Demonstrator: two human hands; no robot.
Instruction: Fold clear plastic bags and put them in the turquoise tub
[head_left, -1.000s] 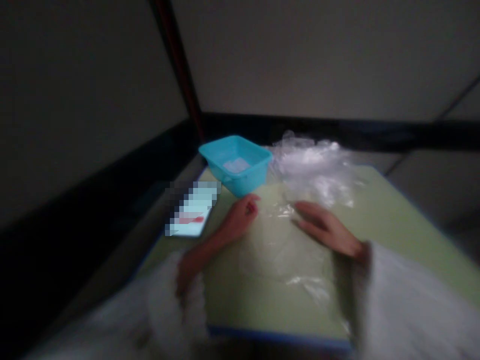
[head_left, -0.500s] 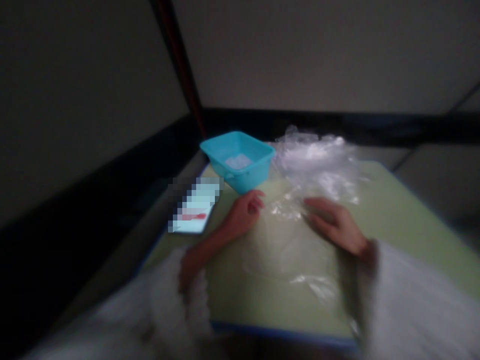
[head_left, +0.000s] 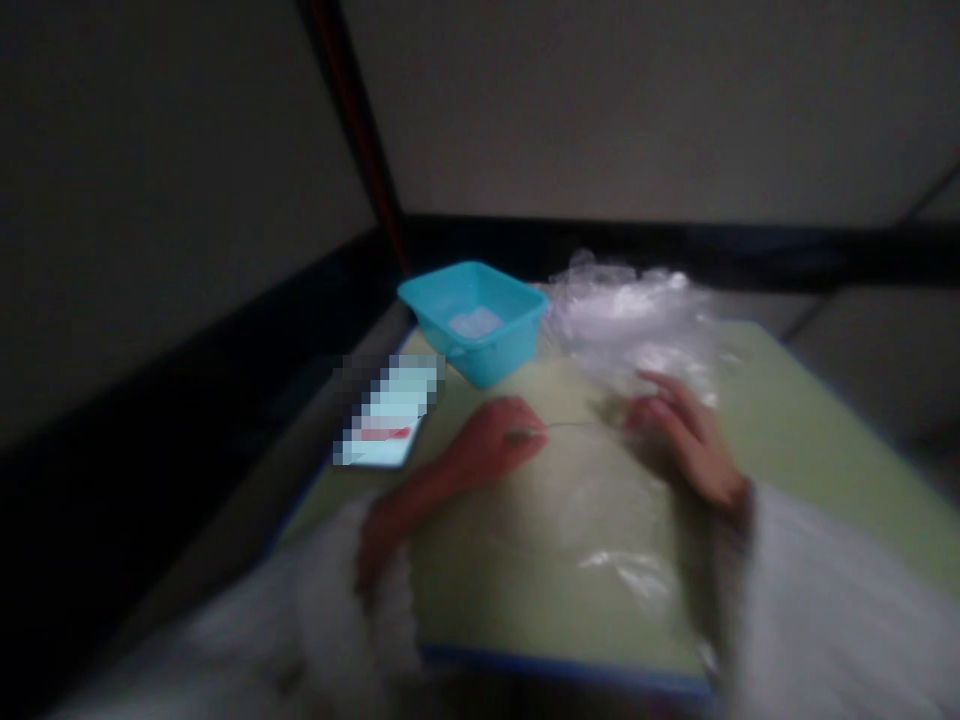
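Note:
A clear plastic bag lies on the table in front of me, its far edge drawn out as a thin line between both hands. My left hand is closed and pinches the left end of that edge. At the right end, my right hand has thumb and a finger pinched on the bag, with another finger raised. The picture is dim and blurred, so the exact fingertip contact is hard to see.
Beyond my left hand stands a turquoise plastic basket with something whitish inside. A heap of clear plastic bags lies to its right. A lit phone rests on the left side of the green table, which has a blue edge.
My left hand has shifted slightly right and closed on the bag's edge. My right hand has pinched the other end, and the edge is now stretched between them.

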